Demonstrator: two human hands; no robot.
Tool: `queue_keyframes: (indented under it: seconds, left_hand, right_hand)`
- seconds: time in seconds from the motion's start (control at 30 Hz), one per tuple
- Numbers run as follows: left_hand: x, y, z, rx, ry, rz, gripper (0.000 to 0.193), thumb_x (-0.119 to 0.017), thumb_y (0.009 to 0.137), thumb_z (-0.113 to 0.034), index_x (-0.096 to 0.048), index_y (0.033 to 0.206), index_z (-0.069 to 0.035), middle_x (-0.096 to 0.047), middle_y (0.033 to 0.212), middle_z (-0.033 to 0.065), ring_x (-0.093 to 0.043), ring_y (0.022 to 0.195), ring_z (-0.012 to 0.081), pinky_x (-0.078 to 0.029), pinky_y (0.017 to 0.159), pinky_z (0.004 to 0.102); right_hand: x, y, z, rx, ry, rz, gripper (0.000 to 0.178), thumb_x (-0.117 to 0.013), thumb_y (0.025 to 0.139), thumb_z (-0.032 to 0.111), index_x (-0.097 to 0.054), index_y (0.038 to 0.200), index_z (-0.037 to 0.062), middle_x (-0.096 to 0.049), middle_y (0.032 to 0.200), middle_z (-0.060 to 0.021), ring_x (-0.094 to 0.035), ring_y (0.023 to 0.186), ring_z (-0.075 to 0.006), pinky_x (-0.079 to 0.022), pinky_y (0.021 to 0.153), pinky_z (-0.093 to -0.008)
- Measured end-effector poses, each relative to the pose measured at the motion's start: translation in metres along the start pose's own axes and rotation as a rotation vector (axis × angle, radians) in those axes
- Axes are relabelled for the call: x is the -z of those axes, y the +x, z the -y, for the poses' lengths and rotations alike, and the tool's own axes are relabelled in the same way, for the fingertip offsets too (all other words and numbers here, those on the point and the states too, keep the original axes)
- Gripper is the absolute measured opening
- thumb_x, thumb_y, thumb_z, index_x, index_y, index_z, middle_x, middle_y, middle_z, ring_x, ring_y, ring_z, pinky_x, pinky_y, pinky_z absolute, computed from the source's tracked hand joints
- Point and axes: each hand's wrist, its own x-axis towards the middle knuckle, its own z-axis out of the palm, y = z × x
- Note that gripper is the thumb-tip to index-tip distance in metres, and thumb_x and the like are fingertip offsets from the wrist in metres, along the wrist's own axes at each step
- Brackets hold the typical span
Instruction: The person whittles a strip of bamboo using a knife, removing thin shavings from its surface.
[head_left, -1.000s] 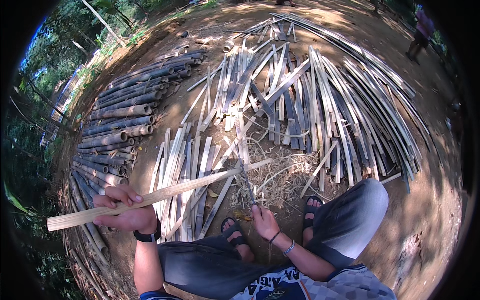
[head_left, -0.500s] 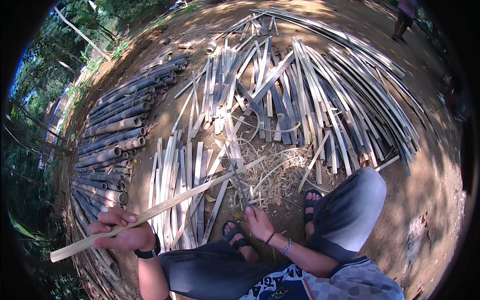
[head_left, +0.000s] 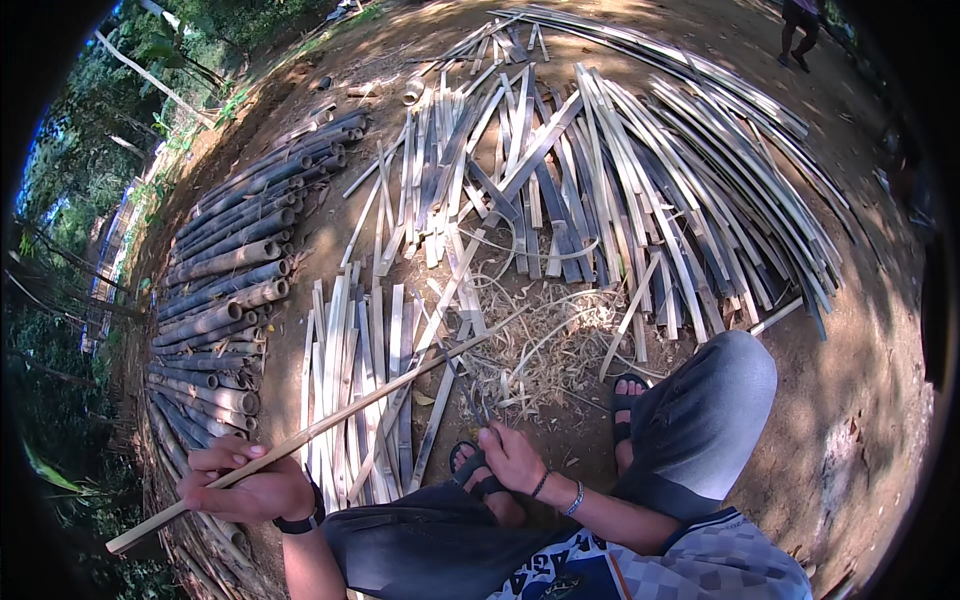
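A long pale bamboo strip (head_left: 370, 400) slants across in front of me, its far end over the shavings. Fingers and thumb of my left hand (head_left: 245, 485) are closed round it close to its near end, on the left. Lower centre, my right hand (head_left: 512, 458) grips a knife (head_left: 464, 385), whose dark narrow blade points forward and left. The blade crosses the strip near its far end; I cannot tell whether its edge touches. The knife's handle is mostly hidden in my fist.
Curled bamboo shavings (head_left: 545, 345) lie beyond my sandalled feet. Split strips (head_left: 690, 210) spread fanwise across the ground ahead, with more strips (head_left: 350, 350) nearer on the left. Uncut dark bamboo poles (head_left: 225, 270) are stacked at far left. A person (head_left: 798, 30) stands far off, upper right.
The strip has turned to show a narrower side, and its far part sits lower and further left. My right hand and the knife have shifted slightly down, the blade tip swinging left.
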Motion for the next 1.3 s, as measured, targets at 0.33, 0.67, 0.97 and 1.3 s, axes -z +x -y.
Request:
queue_keyframes:
  seconds: [0.33,0.67,0.97,1.3]
  left_hand:
    - [-0.009,0.001,-0.002,-0.048,0.103,-0.074,0.046,-0.034,0.098,-0.045,-0.033,0.071,-0.009,-0.037,0.060,0.0031,-0.039,0.047,0.0124,-0.033,0.049,0.0246]
    - [-0.012,-0.003,-0.006,0.008,0.057,-0.135,0.041,-0.033,0.099,-0.040,-0.032,0.073,-0.009,-0.038,0.062,0.0040,-0.037,0.049,0.0124,-0.033,0.050,0.0267]
    - [-0.018,-0.005,-0.011,0.007,0.057,-0.151,0.042,-0.034,0.099,-0.042,-0.031,0.072,-0.009,-0.037,0.061,0.0033,-0.037,0.051,0.0129,-0.031,0.052,0.0267]
    - [-0.015,-0.009,-0.012,-0.020,0.024,-0.093,0.040,-0.033,0.099,-0.042,-0.031,0.075,-0.010,-0.036,0.061,0.0024,-0.037,0.051,0.0133,-0.030,0.052,0.0280]
  right_hand:
    - [0.011,0.022,-0.035,-0.174,0.047,-0.093,0.039,-0.047,0.094,0.033,-0.054,0.080,-0.0021,-0.057,0.061,-0.0189,-0.061,0.060,-0.0316,-0.044,0.055,-0.0408]
    - [0.018,0.016,-0.033,-0.233,0.181,-0.013,0.043,-0.043,0.096,0.035,-0.050,0.072,0.0000,-0.050,0.051,-0.0078,-0.055,0.047,-0.0193,-0.042,0.046,-0.0357]
    - [0.009,0.008,-0.003,-0.066,0.268,0.060,0.042,-0.043,0.097,0.033,-0.050,0.073,-0.0007,-0.052,0.053,-0.0060,-0.060,0.052,-0.0162,-0.046,0.049,-0.0302]
    - [0.010,0.006,0.005,-0.117,0.226,0.028,0.044,-0.044,0.096,0.035,-0.050,0.071,-0.0006,-0.053,0.053,-0.0082,-0.055,0.047,-0.0166,-0.043,0.046,-0.0338]
